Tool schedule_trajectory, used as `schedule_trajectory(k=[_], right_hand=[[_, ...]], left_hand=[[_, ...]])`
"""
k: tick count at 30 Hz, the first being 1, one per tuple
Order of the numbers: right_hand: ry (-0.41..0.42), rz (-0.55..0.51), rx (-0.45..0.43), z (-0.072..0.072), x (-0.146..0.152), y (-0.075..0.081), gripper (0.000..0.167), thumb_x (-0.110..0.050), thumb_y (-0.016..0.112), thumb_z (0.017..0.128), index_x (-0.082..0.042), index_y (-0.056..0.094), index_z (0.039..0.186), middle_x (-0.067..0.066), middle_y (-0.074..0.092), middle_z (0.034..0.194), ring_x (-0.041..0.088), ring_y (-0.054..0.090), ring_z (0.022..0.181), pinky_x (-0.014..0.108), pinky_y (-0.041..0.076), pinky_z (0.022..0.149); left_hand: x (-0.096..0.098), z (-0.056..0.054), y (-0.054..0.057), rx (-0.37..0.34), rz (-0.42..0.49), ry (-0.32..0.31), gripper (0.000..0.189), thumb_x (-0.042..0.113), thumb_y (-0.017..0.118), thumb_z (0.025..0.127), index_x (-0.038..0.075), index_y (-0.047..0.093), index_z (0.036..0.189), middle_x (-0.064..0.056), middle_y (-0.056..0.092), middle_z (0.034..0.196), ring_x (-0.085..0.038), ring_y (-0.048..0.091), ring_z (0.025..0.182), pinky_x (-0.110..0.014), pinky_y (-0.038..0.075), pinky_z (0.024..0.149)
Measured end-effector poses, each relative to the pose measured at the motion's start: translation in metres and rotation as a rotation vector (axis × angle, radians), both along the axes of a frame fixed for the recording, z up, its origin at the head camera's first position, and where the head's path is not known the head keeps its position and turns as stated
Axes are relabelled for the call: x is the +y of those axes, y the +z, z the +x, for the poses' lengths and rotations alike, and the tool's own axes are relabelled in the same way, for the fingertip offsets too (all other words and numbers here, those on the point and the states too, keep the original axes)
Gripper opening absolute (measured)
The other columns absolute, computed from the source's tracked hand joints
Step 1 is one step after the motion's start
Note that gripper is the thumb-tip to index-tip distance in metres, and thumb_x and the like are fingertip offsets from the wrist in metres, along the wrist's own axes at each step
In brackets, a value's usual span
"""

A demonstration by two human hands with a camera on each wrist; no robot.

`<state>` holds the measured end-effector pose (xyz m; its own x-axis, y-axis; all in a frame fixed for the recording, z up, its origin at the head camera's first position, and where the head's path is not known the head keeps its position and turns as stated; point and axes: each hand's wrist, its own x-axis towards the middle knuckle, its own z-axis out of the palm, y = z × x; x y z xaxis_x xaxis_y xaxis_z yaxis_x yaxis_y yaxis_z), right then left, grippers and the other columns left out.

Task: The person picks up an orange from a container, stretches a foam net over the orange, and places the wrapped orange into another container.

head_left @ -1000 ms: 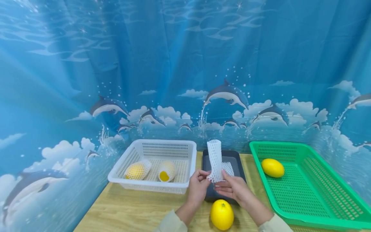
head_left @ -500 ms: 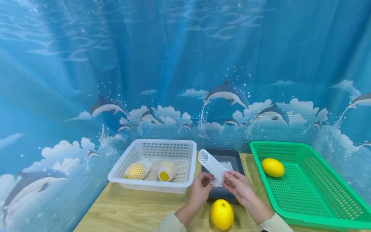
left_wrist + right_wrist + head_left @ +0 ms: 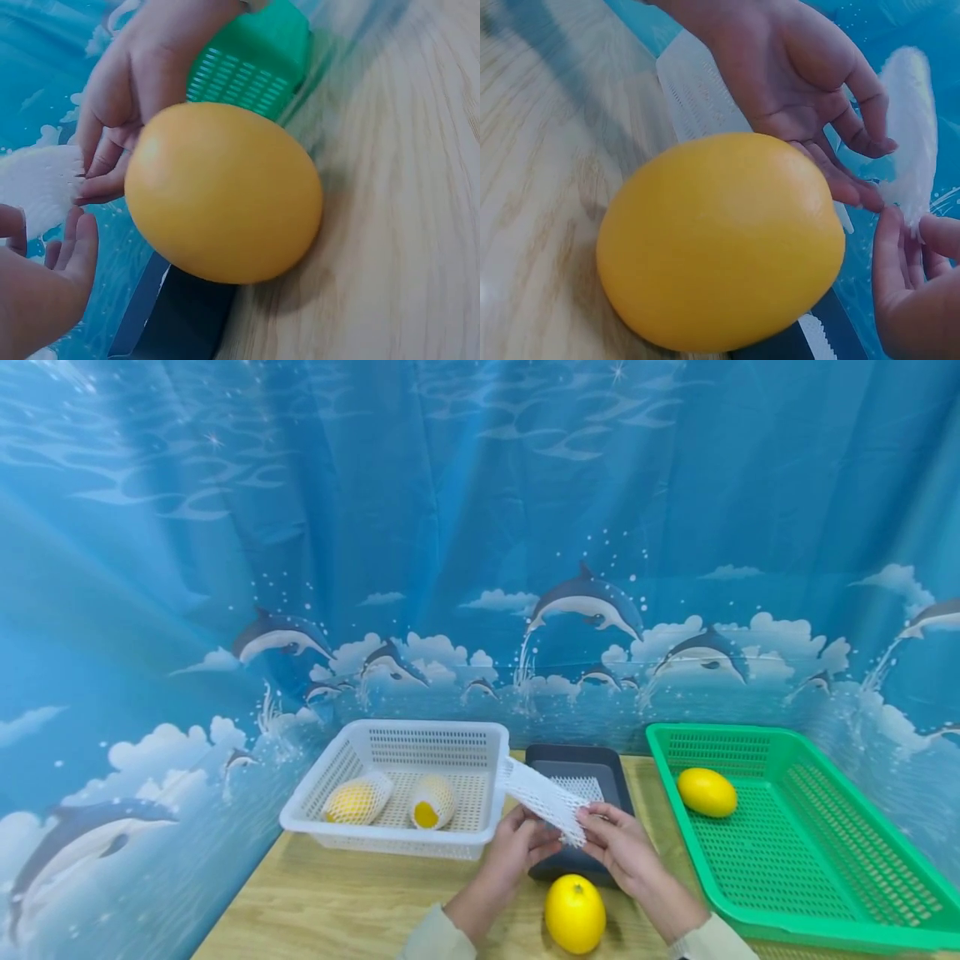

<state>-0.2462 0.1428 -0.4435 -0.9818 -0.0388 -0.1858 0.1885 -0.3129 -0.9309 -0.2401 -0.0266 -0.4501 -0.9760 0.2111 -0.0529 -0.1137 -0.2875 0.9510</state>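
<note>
My right hand (image 3: pixel 624 852) pinches one end of a white foam fruit net sleeve (image 3: pixel 543 793) between thumb and fingers. The sleeve slants up to the left, with its far end over the rim of the white basket. My left hand (image 3: pixel 513 847) is under the sleeve; its thumb and fingers are parted in the right wrist view, near or touching the mesh. A smooth yellow oval fruit (image 3: pixel 574 914), melon-like, stands on the table between my forearms. It fills the middle of both wrist views and partly hides what lies behind it.
A white basket (image 3: pixel 390 839) at left holds two yellow fruits in foam nets. Behind my hands lies a black tray (image 3: pixel 618 768) with more white netting (image 3: pixel 588 787). At right, a green basket (image 3: pixel 780 835) holds one bare yellow fruit (image 3: pixel 707 792). A dolphin-print curtain (image 3: pixel 480 527) hangs behind.
The sleeve has swung from upright to slanting left. My left hand has let go of its lower end and loosened its fingers; the right keeps its pinch. The fruits and baskets have not moved.
</note>
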Motion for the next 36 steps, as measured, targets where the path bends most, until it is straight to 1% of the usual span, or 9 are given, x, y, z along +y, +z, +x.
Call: schedule_trajectory(k=[4, 10, 16, 18, 21, 24, 27, 30, 36], right_hand=[[0.004, 0.017, 0.008, 0.001, 0.0, -0.001, 0.008, -0.007, 0.062, 0.094, -0.005, 0.057, 0.101, 0.004, 0.064, 0.091, 0.013, 0.065, 0.081, 0.028, 0.058, 0.071], [-0.009, 0.059, 0.019, 0.003, -0.003, -0.002, 0.006, -0.005, 0.063, 0.094, -0.005, 0.06, 0.099, 0.004, 0.065, 0.09, 0.015, 0.064, 0.078, 0.027, 0.057, 0.068], [0.006, 0.052, 0.037, 0.006, -0.003, -0.002, 0.006, -0.005, 0.062, 0.094, -0.003, 0.061, 0.1, 0.005, 0.065, 0.089, 0.016, 0.065, 0.079, 0.03, 0.058, 0.071], [0.02, 0.046, 0.04, 0.006, -0.001, -0.003, 0.005, -0.004, 0.062, 0.094, -0.003, 0.062, 0.099, 0.005, 0.066, 0.089, 0.016, 0.065, 0.079, 0.031, 0.058, 0.072], [0.037, 0.044, 0.049, 0.008, 0.002, -0.004, 0.005, -0.004, 0.062, 0.094, -0.004, 0.062, 0.098, 0.005, 0.065, 0.089, 0.016, 0.065, 0.08, 0.03, 0.058, 0.074], [0.045, 0.052, 0.055, 0.01, 0.005, -0.005, 0.005, -0.004, 0.061, 0.094, -0.004, 0.062, 0.099, 0.005, 0.065, 0.09, 0.016, 0.065, 0.081, 0.029, 0.058, 0.075], [0.049, 0.045, 0.059, 0.013, 0.007, -0.005, 0.006, -0.003, 0.061, 0.094, -0.004, 0.063, 0.1, 0.004, 0.065, 0.089, 0.015, 0.064, 0.08, 0.029, 0.058, 0.075], [0.066, 0.022, 0.07, 0.015, 0.008, -0.005, 0.007, -0.002, 0.061, 0.093, -0.007, 0.064, 0.098, 0.003, 0.065, 0.089, 0.014, 0.064, 0.08, 0.028, 0.058, 0.076], [0.072, 0.006, 0.074, 0.016, 0.009, -0.004, 0.01, -0.001, 0.061, 0.093, -0.009, 0.064, 0.095, 0.003, 0.065, 0.09, 0.014, 0.064, 0.079, 0.027, 0.058, 0.076]], left_hand=[[0.0, 0.0, -0.001, 0.011, 0.037, -0.014, 0.05, 0.016, 0.06, 0.095, 0.003, 0.045, 0.14, -0.008, 0.063, 0.121, -0.017, 0.064, 0.097, -0.034, 0.055, 0.088], [0.0, 0.0, -0.001, 0.007, 0.065, -0.036, 0.057, 0.005, 0.064, 0.091, 0.004, 0.04, 0.143, -0.009, 0.061, 0.123, -0.016, 0.062, 0.096, -0.031, 0.054, 0.086], [-0.001, -0.001, 0.0, -0.003, 0.094, -0.045, 0.058, -0.002, 0.062, 0.088, 0.002, 0.039, 0.142, -0.009, 0.06, 0.115, -0.015, 0.062, 0.092, -0.027, 0.054, 0.081], [-0.001, -0.001, 0.0, -0.006, 0.116, -0.038, 0.052, -0.005, 0.061, 0.088, 0.002, 0.044, 0.136, -0.006, 0.059, 0.108, -0.013, 0.061, 0.089, -0.025, 0.054, 0.077], [-0.001, 0.001, 0.0, -0.027, 0.116, -0.011, 0.037, -0.008, 0.06, 0.086, 0.005, 0.051, 0.118, -0.002, 0.053, 0.098, -0.013, 0.056, 0.082, -0.023, 0.053, 0.071], [-0.004, 0.002, 0.0, -0.046, 0.081, -0.007, 0.031, -0.009, 0.061, 0.084, 0.006, 0.051, 0.109, -0.003, 0.046, 0.096, -0.014, 0.052, 0.083, -0.023, 0.052, 0.072], [-0.008, 0.005, 0.0, -0.044, 0.039, -0.034, 0.041, -0.009, 0.061, 0.084, 0.0, 0.05, 0.123, -0.01, 0.052, 0.109, -0.018, 0.056, 0.092, -0.03, 0.055, 0.083], [-0.012, 0.007, 0.001, -0.026, 0.029, -0.086, 0.056, -0.012, 0.058, 0.084, -0.006, 0.042, 0.138, -0.021, 0.056, 0.123, -0.024, 0.061, 0.103, -0.036, 0.053, 0.093], [-0.019, 0.008, 0.003, -0.053, 0.013, -0.219, 0.056, -0.014, 0.056, 0.087, -0.005, 0.041, 0.14, -0.023, 0.06, 0.126, -0.026, 0.064, 0.107, -0.034, 0.055, 0.089]])
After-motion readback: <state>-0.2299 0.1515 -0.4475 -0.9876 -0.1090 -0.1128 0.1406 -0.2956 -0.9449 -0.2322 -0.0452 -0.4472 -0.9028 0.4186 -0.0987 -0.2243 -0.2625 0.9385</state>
